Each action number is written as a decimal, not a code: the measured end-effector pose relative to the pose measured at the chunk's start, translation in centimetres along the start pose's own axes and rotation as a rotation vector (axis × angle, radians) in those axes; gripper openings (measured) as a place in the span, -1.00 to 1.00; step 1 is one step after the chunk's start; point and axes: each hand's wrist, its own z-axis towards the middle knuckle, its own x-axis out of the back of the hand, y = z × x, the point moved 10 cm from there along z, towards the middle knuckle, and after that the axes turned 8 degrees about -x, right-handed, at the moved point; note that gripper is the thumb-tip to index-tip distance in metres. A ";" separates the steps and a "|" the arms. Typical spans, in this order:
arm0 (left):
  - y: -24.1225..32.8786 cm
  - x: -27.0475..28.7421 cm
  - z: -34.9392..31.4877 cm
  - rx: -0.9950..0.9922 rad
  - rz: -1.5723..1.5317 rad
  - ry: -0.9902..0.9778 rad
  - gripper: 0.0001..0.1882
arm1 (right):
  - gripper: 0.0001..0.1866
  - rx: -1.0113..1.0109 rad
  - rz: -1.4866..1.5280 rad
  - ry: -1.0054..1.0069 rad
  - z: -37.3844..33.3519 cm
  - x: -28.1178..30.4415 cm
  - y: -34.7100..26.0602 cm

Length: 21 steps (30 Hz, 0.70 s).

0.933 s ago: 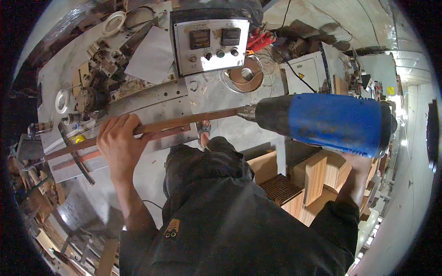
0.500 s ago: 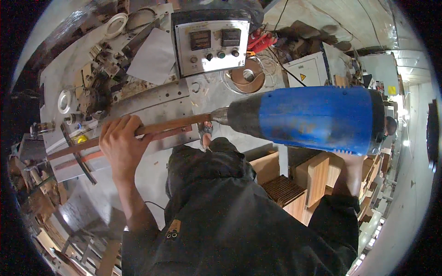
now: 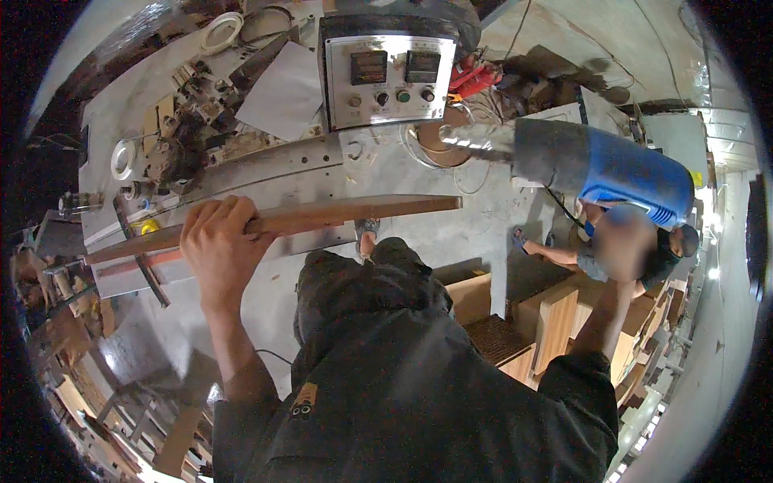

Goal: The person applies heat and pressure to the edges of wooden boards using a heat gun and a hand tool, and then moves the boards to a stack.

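My left hand (image 3: 228,248) is closed around a long brown wooden strip (image 3: 366,210). The strip lies almost level across the front of the metal bench, its right end free in the air. On the right, a blue and black heat gun (image 3: 636,171) is raised, and its silver nozzle (image 3: 479,139) points left, above and apart from the strip's end. My right hand (image 3: 632,245) grips the gun from below; a smear covers its fingers. Under the left part of the strip shows a reddish strip (image 3: 145,270), crossed by a narrow dark bar (image 3: 143,256).
Behind the strip stands a control box (image 3: 388,84) with two displays and knobs. White paper (image 3: 282,92), metal fixtures and a tape roll (image 3: 123,159) lie on the bench (image 3: 298,181). Beyond my right arm another person (image 3: 564,256) is partly visible. Wooden panels (image 3: 554,326) stand at lower right.
The heat gun has swung right and upward, away from the strip, uncovering the strip's right end and the nozzle. Another person now shows behind my right hand. My left hand keeps its hold.
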 end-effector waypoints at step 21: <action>0.4 -0.5 1.3 0.111 0.055 -0.103 -0.65 | -0.68 -0.198 0.319 0.218 12.2 -0.6 16.0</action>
